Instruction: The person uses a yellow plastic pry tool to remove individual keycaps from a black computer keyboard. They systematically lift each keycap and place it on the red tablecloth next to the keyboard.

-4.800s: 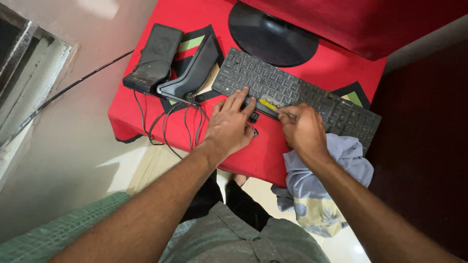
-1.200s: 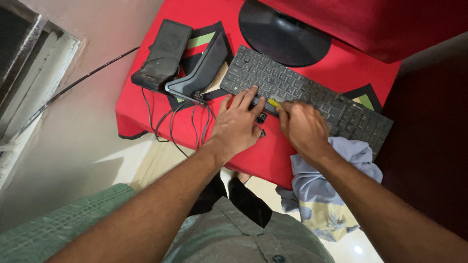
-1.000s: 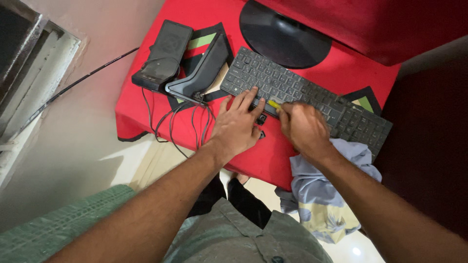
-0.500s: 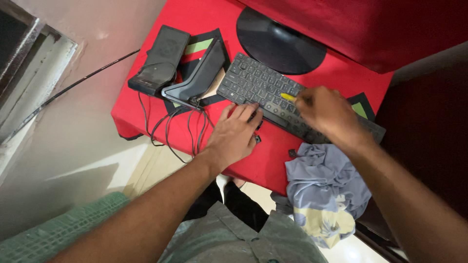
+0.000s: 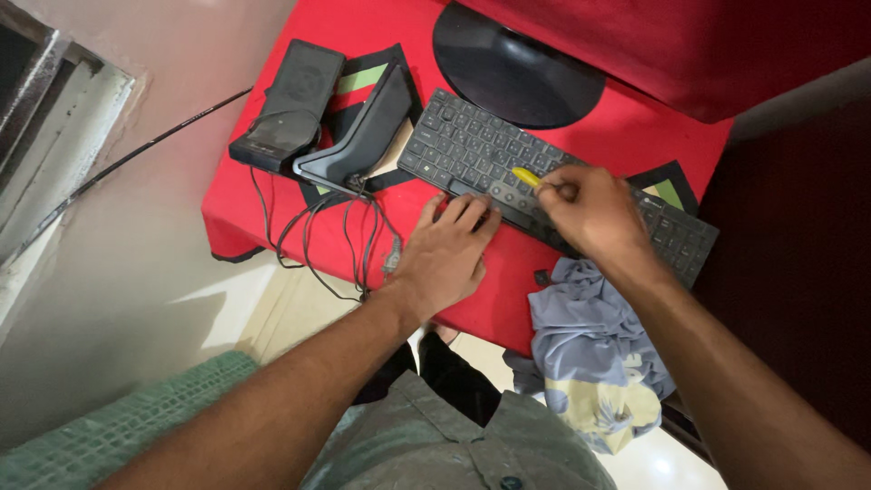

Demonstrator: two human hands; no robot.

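Observation:
A black keyboard (image 5: 472, 150) lies slanted on a table covered in red cloth (image 5: 299, 222). My left hand (image 5: 446, 254) rests flat at the keyboard's near edge, fingertips touching its lowest row. My right hand (image 5: 590, 213) is over the middle of the keyboard, pinching a small yellow tool (image 5: 525, 177) whose tip points at the keys. A loose black keycap (image 5: 543, 277) lies on the red cloth just below the keyboard.
Two black speakers (image 5: 288, 104) lie on their sides at the left, their cables (image 5: 349, 245) hanging over the table edge. A round black monitor base (image 5: 517, 68) stands behind the keyboard. A grey-blue rag (image 5: 599, 349) drapes off the near right edge. A wall is at left.
My right hand has moved with the yellow tool from the keyboard's near edge up to its middle rows. My left hand shifted slightly right along the near edge. A loose keycap now shows by the rag.

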